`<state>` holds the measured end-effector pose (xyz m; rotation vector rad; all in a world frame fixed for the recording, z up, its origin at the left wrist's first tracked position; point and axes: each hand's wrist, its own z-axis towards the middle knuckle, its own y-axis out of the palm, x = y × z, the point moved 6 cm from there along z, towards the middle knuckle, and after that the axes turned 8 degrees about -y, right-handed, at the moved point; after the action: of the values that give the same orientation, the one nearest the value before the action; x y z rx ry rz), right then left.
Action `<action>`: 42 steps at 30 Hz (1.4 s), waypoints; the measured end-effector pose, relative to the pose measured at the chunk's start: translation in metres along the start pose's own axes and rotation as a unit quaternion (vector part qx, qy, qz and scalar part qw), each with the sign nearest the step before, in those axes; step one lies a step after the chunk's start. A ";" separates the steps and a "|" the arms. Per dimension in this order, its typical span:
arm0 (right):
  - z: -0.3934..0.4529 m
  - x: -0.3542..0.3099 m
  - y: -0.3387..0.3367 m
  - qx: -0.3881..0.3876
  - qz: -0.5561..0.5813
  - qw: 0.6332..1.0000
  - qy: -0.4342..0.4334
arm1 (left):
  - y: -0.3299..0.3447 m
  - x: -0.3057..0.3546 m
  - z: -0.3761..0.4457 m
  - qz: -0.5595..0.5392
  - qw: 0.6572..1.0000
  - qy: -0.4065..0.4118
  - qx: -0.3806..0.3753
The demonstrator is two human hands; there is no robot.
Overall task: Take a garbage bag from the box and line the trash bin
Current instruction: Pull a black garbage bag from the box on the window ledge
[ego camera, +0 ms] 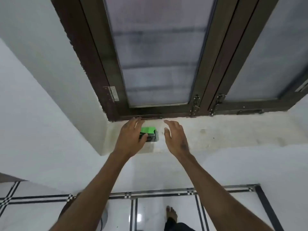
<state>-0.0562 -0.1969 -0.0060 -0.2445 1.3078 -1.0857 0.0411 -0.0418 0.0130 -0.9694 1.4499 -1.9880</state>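
Note:
A small green and black garbage bag box [150, 131] lies on the pale window sill [216, 134], near its left end. My left hand [130, 139] is over the box's left side, with its fingers stretched toward the window frame and its thumb lying against the box's front. My right hand [175, 139] hovers just right of the box with fingers spread and relaxed; it holds nothing and does not touch the box. Part of a grey curved rim [105, 218] shows on the floor behind my left forearm; I cannot tell if it is the bin.
A dark brown window frame [166, 112] with frosted panes and metal latches [195, 104] stands right behind the box. A white wall corner juts out at the left. Below is a white tiled floor with black lines, and my bare foot [171, 212].

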 end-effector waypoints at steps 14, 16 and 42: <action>0.028 0.041 0.053 -0.138 0.288 0.932 0.172 | 0.042 -0.024 0.008 -0.079 0.994 -0.035 -0.061; 0.028 0.046 0.055 -0.131 0.314 0.921 0.189 | 0.039 -0.025 0.009 -0.107 0.993 -0.028 -0.052; 0.037 0.061 0.027 -0.113 0.242 0.958 0.104 | 0.012 0.000 0.040 -0.089 0.995 0.051 -0.001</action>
<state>-0.0184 -0.2438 -0.0531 0.0275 1.5792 -0.5567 0.0719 -0.0692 0.0091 -1.0436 1.4629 -2.1935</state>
